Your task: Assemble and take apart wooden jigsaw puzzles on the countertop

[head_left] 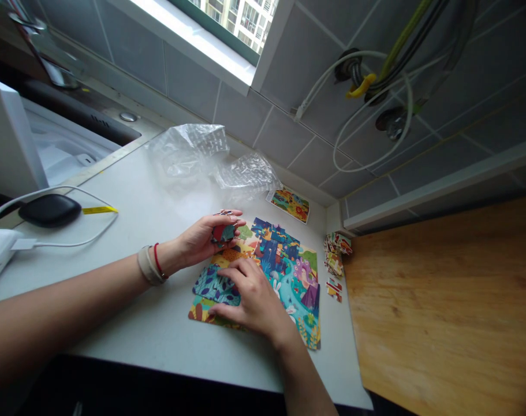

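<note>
My left hand (211, 234) is closed around a few puzzle pieces (223, 232) with red and teal print, held just above the puzzle's upper left. Below it, on the white counter, lies a colourful jigsaw puzzle (288, 277) with a blue night forest, rabbits and a purple shape. My right hand (252, 294) rests over its lower left with thumb and fingers apart. Its fingertips touch a blue, leaf-patterned part (215, 284) that lies on top of a yellow and green printed area. The palm hides some of the puzzle.
Loose puzzle pieces (334, 254) lie in a pile at the counter's right edge. Behind the puzzle are a picture card (290, 203) and crumpled clear plastic bags (245, 173). A black oval object (50, 210) and a white cable (72, 245) lie left, near the sink (72, 136).
</note>
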Demonstrator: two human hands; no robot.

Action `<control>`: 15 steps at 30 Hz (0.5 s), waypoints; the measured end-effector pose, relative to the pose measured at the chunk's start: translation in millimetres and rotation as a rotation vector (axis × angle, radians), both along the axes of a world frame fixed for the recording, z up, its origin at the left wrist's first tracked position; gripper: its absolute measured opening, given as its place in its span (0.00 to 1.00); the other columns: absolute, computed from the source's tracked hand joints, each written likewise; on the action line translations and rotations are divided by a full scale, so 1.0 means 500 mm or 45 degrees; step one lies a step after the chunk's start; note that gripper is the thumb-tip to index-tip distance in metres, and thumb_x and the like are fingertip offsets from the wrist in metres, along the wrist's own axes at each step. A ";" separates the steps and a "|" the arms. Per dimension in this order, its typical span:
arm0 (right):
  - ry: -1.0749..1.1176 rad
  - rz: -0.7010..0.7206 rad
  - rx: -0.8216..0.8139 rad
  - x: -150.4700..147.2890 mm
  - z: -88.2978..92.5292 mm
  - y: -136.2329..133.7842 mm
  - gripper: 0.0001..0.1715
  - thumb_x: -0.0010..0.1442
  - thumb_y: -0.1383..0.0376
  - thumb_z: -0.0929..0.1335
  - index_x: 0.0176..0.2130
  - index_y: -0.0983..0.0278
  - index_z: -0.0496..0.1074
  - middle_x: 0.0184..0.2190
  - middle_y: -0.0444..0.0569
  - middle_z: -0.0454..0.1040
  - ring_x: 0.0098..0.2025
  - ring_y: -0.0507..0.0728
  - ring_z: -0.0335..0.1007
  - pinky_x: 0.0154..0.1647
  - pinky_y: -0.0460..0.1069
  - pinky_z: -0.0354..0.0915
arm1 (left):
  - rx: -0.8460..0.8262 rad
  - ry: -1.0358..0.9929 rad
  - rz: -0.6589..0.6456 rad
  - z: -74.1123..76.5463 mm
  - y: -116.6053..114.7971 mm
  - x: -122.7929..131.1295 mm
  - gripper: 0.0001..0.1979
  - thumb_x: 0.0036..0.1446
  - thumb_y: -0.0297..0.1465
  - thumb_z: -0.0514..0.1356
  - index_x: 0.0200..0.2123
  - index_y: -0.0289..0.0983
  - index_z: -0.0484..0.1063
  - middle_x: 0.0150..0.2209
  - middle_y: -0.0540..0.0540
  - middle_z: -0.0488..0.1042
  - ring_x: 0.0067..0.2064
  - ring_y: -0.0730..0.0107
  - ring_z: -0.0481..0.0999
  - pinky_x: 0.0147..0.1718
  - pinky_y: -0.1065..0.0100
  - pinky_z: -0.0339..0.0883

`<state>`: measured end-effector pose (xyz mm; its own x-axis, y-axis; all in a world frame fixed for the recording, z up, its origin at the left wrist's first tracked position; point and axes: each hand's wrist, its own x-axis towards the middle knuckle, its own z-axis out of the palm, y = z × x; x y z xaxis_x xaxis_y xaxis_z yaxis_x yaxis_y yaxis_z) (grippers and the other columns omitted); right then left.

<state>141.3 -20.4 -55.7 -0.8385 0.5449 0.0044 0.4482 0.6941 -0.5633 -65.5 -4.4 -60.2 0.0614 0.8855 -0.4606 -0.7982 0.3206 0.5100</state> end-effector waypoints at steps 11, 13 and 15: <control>-0.042 0.021 -0.052 0.014 0.008 0.013 0.23 0.57 0.62 0.78 0.51 0.61 0.77 0.45 0.51 0.76 0.49 0.61 0.72 0.55 0.56 0.70 | 0.075 -0.020 -0.039 -0.017 0.000 0.001 0.15 0.56 0.23 0.67 0.48 0.35 0.77 0.39 0.43 0.83 0.34 0.67 0.81 0.30 0.69 0.77; -0.038 0.006 -0.078 0.013 0.012 0.011 0.23 0.56 0.63 0.77 0.51 0.61 0.77 0.46 0.51 0.76 0.49 0.61 0.73 0.55 0.56 0.71 | 0.075 -0.027 -0.040 -0.018 0.001 0.001 0.15 0.56 0.23 0.67 0.48 0.35 0.77 0.39 0.43 0.83 0.33 0.68 0.81 0.30 0.69 0.77; -0.031 -0.015 -0.102 0.013 0.015 0.009 0.22 0.56 0.63 0.77 0.51 0.61 0.76 0.46 0.51 0.76 0.48 0.60 0.73 0.54 0.55 0.71 | 0.062 -0.028 -0.035 -0.015 0.000 0.002 0.14 0.56 0.22 0.67 0.47 0.35 0.77 0.39 0.43 0.83 0.33 0.68 0.81 0.30 0.70 0.77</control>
<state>147.7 -15.6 -48.2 -0.8311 0.5528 -0.0602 0.4705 0.6415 -0.6058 -64.4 -4.3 -67.9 0.0952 0.9046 -0.4154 -0.8006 0.3176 0.5081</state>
